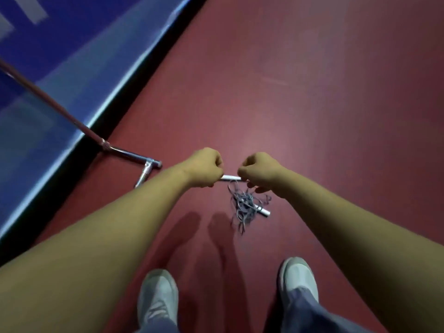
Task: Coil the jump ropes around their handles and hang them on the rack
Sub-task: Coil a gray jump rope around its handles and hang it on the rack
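Both my hands are held out in front of me above the red floor. My left hand point(204, 168) grips one end of a white jump rope handle point(230, 177). My right hand point(260, 171) grips the other end of that handle, fingers curled, with the grey rope running out under it. The grey rope point(245, 204) hangs down from the handle in a loose tangle. A second white handle point(264, 212) dangles at the lower right of the tangle. The frame is blurred.
The metal foot of a stand point(146, 169) with a reddish pole point(48, 99) rises to the upper left. A blue padded barrier point(72, 56) with a black base runs along the left. My two white shoes point(158, 301) stand on the red floor point(312, 92).
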`<action>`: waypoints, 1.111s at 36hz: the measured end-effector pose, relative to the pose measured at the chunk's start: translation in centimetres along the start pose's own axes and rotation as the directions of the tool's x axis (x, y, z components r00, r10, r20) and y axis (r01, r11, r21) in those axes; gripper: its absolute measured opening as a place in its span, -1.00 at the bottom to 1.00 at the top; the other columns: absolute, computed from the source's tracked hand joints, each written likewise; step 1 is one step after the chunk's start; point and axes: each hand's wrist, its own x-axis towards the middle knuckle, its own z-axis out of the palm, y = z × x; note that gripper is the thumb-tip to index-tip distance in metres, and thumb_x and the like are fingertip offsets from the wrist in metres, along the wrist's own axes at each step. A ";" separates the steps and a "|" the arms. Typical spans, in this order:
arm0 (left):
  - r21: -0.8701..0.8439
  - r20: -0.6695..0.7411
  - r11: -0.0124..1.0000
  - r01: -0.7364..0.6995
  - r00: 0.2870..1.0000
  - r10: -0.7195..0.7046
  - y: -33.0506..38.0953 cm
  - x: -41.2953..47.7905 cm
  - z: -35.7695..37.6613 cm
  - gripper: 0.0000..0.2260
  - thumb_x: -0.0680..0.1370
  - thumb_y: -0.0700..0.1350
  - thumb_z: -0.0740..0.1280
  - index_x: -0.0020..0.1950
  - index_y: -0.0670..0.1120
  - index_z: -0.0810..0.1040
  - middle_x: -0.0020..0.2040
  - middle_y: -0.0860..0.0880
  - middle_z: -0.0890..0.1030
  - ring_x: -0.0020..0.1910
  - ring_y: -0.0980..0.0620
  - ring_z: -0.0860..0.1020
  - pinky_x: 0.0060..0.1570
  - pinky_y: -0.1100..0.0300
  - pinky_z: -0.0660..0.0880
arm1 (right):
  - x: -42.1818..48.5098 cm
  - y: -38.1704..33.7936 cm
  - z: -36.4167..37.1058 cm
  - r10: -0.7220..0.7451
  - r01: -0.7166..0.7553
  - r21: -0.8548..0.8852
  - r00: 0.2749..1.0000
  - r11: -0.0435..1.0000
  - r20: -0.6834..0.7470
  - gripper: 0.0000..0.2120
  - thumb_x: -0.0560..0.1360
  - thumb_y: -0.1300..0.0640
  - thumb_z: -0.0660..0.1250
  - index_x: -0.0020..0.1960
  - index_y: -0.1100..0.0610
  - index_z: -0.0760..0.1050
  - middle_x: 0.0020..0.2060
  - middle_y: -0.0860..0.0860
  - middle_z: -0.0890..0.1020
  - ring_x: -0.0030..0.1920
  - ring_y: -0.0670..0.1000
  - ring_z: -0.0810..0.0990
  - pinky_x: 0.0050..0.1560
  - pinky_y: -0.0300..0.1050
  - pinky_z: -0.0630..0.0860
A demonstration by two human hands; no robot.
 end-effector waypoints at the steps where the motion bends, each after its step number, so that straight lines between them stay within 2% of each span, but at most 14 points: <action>1: 0.023 0.014 1.000 0.008 1.000 -0.008 -0.7 1.9 1.9 -0.83 0.53 -0.27 0.24 -0.05 -0.19 0.63 -0.10 -0.27 0.70 -0.07 -0.29 0.67 -0.09 -0.06 0.62 | 1.8 1.9 0.5 0.024 -0.023 -0.034 1.000 0.999 0.005 -0.78 0.53 0.24 0.29 0.04 0.38 0.61 -0.23 0.25 0.59 -0.26 0.16 0.54 -0.25 0.03 0.57; 3: 0.079 0.036 0.997 0.020 0.999 -0.023 -2.1 4.7 4.9 -0.82 0.55 -0.25 0.26 0.04 -0.19 0.65 0.00 -0.24 0.70 0.03 -0.27 0.63 0.03 0.01 0.58 | 4.5 5.2 1.4 0.072 -0.072 -0.105 0.997 0.992 0.001 -0.81 0.53 0.26 0.27 -0.01 0.33 0.63 -0.28 0.21 0.54 -0.30 0.17 0.52 -0.23 0.10 0.63; 6: 0.141 0.076 0.989 0.052 0.995 -0.063 -4.6 9.3 9.3 -0.78 0.54 -0.29 0.27 0.10 -0.17 0.65 0.13 -0.20 0.67 0.13 -0.24 0.59 0.12 0.09 0.52 | 8.7 10.2 2.9 0.096 -0.092 -0.209 0.995 0.974 0.013 -0.81 0.52 0.28 0.25 -0.02 0.32 0.62 -0.26 0.24 0.57 -0.31 0.19 0.54 -0.23 0.03 0.59; 8: 0.172 0.094 0.983 0.068 0.992 -0.085 -5.8 11.4 11.4 -0.73 0.54 -0.31 0.25 0.19 -0.15 0.62 0.21 -0.19 0.63 0.19 -0.22 0.57 0.14 0.13 0.46 | 10.3 12.7 3.8 0.114 -0.086 -0.332 0.991 0.939 0.066 -0.80 0.51 0.25 0.28 -0.01 0.31 0.64 -0.18 0.24 0.64 -0.18 0.25 0.62 -0.18 -0.04 0.53; 11: 0.222 0.075 0.972 0.073 0.993 -0.091 -7.6 14.7 13.7 -0.60 0.54 -0.31 0.28 0.38 -0.15 0.51 0.33 -0.22 0.54 0.29 -0.24 0.51 0.25 0.10 0.41 | 12.4 16.2 5.3 0.141 -0.088 -0.466 0.987 0.880 0.080 -0.82 0.55 0.12 0.35 -0.07 0.26 0.56 -0.20 0.21 0.58 -0.12 0.26 0.53 -0.16 -0.10 0.39; 14: 0.279 0.065 0.959 0.057 0.995 -0.078 -9.7 18.0 15.7 -0.39 0.51 -0.28 0.27 0.56 -0.05 0.28 0.62 -0.16 0.19 0.55 -0.25 0.25 0.52 -0.05 0.24 | 14.4 19.4 7.3 0.125 -0.095 -0.422 0.991 0.902 0.043 -0.66 0.57 0.09 0.38 0.22 0.28 0.45 0.17 0.29 0.60 0.19 0.31 0.56 0.04 0.00 0.45; 16: 0.295 0.099 0.952 0.075 0.989 -0.109 -10.7 19.5 16.9 -0.26 0.51 -0.29 0.25 0.63 0.08 0.11 0.68 0.01 -0.05 0.63 -0.23 0.03 0.57 -0.18 0.10 | 15.2 21.0 8.8 0.086 -0.078 -0.404 0.996 0.911 0.001 -0.51 0.52 0.11 0.43 0.35 0.27 0.36 0.33 0.28 0.50 0.33 0.31 0.49 0.24 0.06 0.45; 17: 0.297 0.106 0.951 0.085 0.987 -0.122 -10.8 19.8 17.3 -0.24 0.52 -0.28 0.25 0.64 0.12 0.05 0.68 0.06 -0.07 0.63 -0.23 -0.01 0.56 -0.23 0.08 | 15.3 21.3 9.4 0.059 -0.068 -0.401 0.998 0.913 -0.035 -0.49 0.50 0.13 0.43 0.36 0.25 0.33 0.35 0.28 0.46 0.34 0.33 0.47 0.27 0.11 0.45; 21: 0.374 -0.001 0.920 0.116 0.992 -0.124 -11.2 19.9 19.5 -0.31 0.56 -0.23 0.25 0.63 0.11 0.06 0.58 -0.09 0.21 0.52 -0.31 0.16 0.45 -0.28 0.16 | 15.6 22.8 11.8 0.041 -0.081 -0.338 0.992 0.938 -0.123 -0.63 0.53 0.19 0.31 0.27 0.09 0.26 0.28 0.25 0.38 0.17 0.39 0.54 0.16 0.29 0.51; 25: 0.426 -0.070 0.897 0.120 0.993 -0.100 -12.3 19.1 21.5 -0.62 0.60 -0.18 0.28 0.41 -0.06 0.32 0.36 -0.20 0.42 0.35 -0.31 0.34 0.29 -0.23 0.34 | 15.2 23.4 13.2 0.046 -0.077 -0.305 0.993 0.949 -0.108 -0.67 0.53 0.19 0.33 0.19 0.09 0.24 0.15 0.26 0.50 0.10 0.40 0.58 0.02 0.15 0.50; 28: 0.372 -0.102 0.918 0.139 0.989 -0.108 -12.4 18.4 21.8 -0.70 0.59 -0.23 0.30 0.30 -0.14 0.35 0.30 -0.24 0.45 0.30 -0.34 0.40 0.19 -0.21 0.41 | 14.8 23.5 13.7 0.022 -0.061 -0.309 0.991 0.949 -0.130 -0.57 0.47 0.18 0.40 0.15 0.09 0.18 0.06 0.25 0.59 0.03 0.39 0.60 -0.13 0.08 0.42; 31: 0.264 -0.074 0.954 0.146 0.989 -0.131 -12.3 17.9 22.0 -0.69 0.57 -0.29 0.30 0.28 -0.18 0.32 0.23 -0.30 0.45 0.22 -0.40 0.47 0.14 -0.20 0.42 | 14.1 23.3 13.5 0.008 -0.029 -0.275 0.997 0.961 -0.078 -0.48 0.44 0.18 0.46 0.12 0.11 0.12 0.01 0.25 0.63 -0.01 0.39 0.62 -0.18 0.05 0.38; 36: 0.116 -0.094 0.946 0.302 0.952 -0.292 -12.6 17.4 21.2 -0.58 0.58 -0.27 0.29 0.41 -0.27 0.27 0.40 -0.34 0.31 0.32 -0.40 0.44 0.34 -0.10 0.36 | 13.4 23.1 11.3 0.016 -0.007 -0.274 0.999 0.962 0.029 -0.41 0.40 0.25 0.51 0.16 0.18 0.13 0.00 0.23 0.60 0.05 0.34 0.64 -0.15 0.01 0.42; 40: 0.144 -0.150 0.916 0.374 0.924 -0.353 -12.8 16.9 17.8 -0.62 0.60 -0.20 0.27 0.40 -0.29 0.38 0.35 -0.37 0.42 0.26 -0.38 0.49 0.23 -0.05 0.43 | 12.7 22.4 8.0 0.111 -0.098 -0.288 0.993 0.953 0.029 -0.39 0.47 0.19 0.50 0.31 0.29 0.18 0.19 0.28 0.56 0.19 0.29 0.60 -0.01 0.02 0.50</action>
